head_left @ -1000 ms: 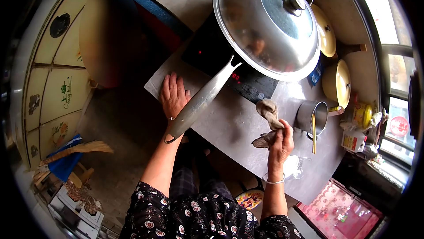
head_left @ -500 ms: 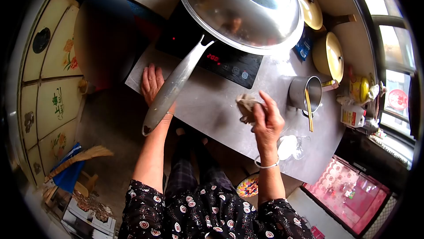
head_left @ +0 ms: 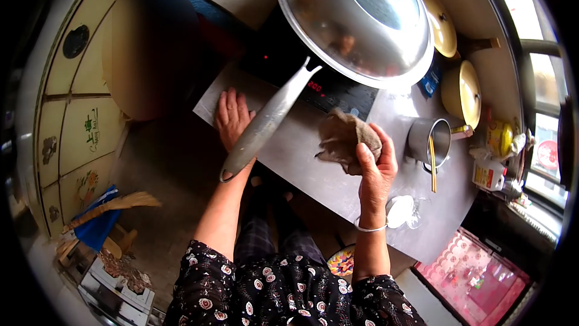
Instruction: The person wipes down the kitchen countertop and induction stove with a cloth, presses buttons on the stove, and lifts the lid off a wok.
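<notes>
Lidded pan [head_left: 356, 31], pot [head_left: 418, 139] with chopsticks [head_left: 433, 166], cloth [head_left: 346, 141] held

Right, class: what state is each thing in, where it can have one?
Lid: on
Pan: covered
Cooktop display: lit red
Cloth: crumpled, held
Right hand: gripping
Left hand: palm down on counter
Metal pot: uncovered
Yellow sticks: jutting past its rim

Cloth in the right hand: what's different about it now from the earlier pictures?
The cloth, first hanging in a twisted strip, is now gathered into a broader wad. The right hand has moved slightly forward, still holding it. The left hand stays on the counter; the domed lid sits as before.
</notes>
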Demonstrator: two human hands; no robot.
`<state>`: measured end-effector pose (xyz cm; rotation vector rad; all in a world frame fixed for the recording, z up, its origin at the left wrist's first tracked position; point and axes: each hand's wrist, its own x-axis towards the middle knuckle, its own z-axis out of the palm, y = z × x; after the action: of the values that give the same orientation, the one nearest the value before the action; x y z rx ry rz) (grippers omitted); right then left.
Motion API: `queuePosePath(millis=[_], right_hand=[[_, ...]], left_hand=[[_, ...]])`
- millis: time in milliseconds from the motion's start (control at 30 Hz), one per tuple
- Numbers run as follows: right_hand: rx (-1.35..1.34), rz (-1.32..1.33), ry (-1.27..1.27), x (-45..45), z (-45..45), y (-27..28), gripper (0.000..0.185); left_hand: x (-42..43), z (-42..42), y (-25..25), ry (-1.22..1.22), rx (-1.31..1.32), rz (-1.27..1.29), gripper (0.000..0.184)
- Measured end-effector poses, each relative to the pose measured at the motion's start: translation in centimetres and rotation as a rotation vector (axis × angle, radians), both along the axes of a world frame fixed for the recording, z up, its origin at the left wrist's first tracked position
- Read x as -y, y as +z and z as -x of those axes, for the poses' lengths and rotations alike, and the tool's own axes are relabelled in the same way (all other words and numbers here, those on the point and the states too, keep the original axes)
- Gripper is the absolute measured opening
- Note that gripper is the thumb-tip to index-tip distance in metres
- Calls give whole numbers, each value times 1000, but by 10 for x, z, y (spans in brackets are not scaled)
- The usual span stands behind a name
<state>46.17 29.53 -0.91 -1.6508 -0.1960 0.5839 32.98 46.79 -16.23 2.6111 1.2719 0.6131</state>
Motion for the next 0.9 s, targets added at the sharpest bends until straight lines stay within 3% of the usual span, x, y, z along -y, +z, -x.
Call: queuePosePath(millis=[67, 300, 400, 500, 533, 567, 600, 633, 667, 700, 900], right_hand=[[179, 75, 13, -4, -2, -15, 36], [-7, 26, 79, 4, 26, -6, 29], [-4, -17, 94, 16, 35, -1, 29], [-115, -2, 150, 26, 40, -2, 28], [-236, 23, 163, 23, 44, 10, 26], [-124, 41, 244, 28, 48, -5, 26], [-9, 60, 324, 35, 53, -26, 26], [53, 107, 502, 40, 57, -30, 27], [117, 152, 679, 43, 61, -31, 29], [353, 57, 806, 37, 59, -14, 28], [274, 128, 549, 55, 32, -11, 19]], left_hand=[[0, 1, 2, -7, 33, -2, 39], [-2, 1, -1, -11, 49, 14, 39], [0, 7, -1, -65, 177, 59, 36], [39, 26, 41, -68, 366, 304, 39], [55, 36, 55, -189, 349, 588, 43], [69, 41, 62, -284, 404, 709, 43], [91, 43, 78, -185, 640, 1227, 44], [108, 41, 97, 69, 1036, 1780, 44], [113, 43, 107, 40, 1227, 2071, 43], [118, 47, 103, 24, 1196, 1992, 42], [74, 76, 80, 155, 1387, 1638, 31]])
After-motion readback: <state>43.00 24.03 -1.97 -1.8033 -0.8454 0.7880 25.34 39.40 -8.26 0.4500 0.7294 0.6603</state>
